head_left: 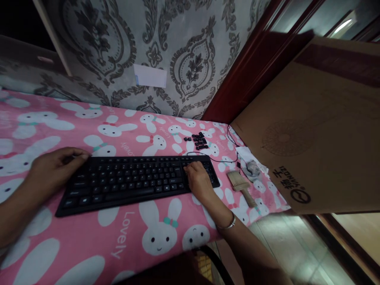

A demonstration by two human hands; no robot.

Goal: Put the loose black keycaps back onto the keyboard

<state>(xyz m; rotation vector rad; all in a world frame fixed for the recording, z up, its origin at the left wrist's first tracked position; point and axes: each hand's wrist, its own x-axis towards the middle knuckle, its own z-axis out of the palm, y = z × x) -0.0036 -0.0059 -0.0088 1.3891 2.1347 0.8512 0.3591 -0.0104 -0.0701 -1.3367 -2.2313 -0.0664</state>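
A black keyboard (133, 178) lies slightly tilted on a pink cloth with white rabbits. At its upper left corner rests my left hand (59, 166), thumb and fingers closed on the edge. My right hand (198, 178) is over the right part of the keyboard, its fingers curled and pressed together at the keys left of the number pad. Whatever those fingertips may hold is hidden. Behind the keyboard, to the right, several loose black keycaps (199, 140) sit in a small pile.
Right of the keyboard lies a brush (242, 186) with a wooden handle, beside a crumpled greyish wad (252, 170) and white paper. A thin black cable (222, 161) runs behind. A large cardboard box (311, 138) stands at the right, and a patterned wall closes off the back.
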